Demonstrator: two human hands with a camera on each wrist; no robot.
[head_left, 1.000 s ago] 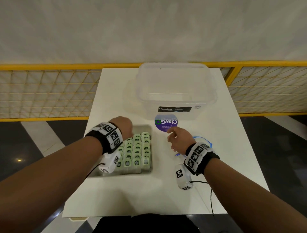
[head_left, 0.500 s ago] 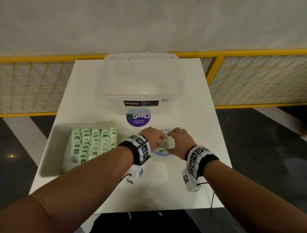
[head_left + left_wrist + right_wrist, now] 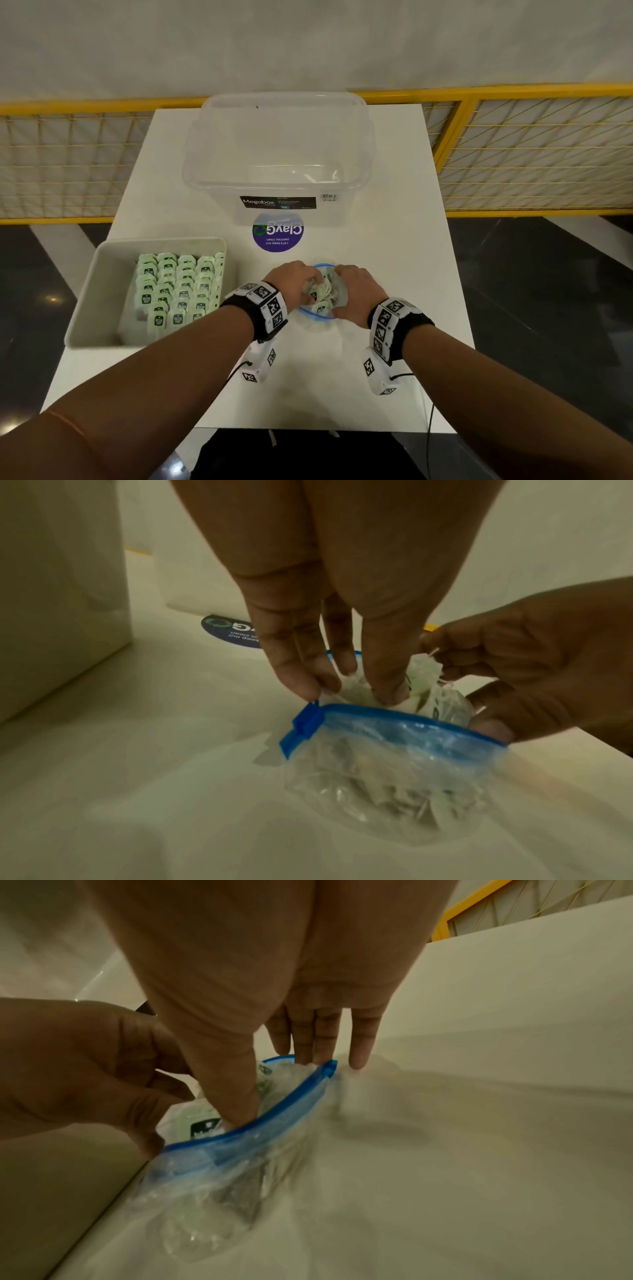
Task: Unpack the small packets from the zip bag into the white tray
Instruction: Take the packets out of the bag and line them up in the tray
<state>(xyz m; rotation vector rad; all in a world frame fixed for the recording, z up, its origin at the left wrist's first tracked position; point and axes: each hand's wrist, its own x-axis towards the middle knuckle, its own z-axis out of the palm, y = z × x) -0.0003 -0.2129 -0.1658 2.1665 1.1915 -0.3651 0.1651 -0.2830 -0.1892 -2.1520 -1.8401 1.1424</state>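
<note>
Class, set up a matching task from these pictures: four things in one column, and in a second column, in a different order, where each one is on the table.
Things:
1. white tray
2. clear box
3. round sticker
4. zip bag

Places:
A. between the two hands
B. far middle of the table
C. left side, with rows of green packets
D. just in front of the clear box

Pairs: 1-C, 2-B, 3-D, 4-A
</note>
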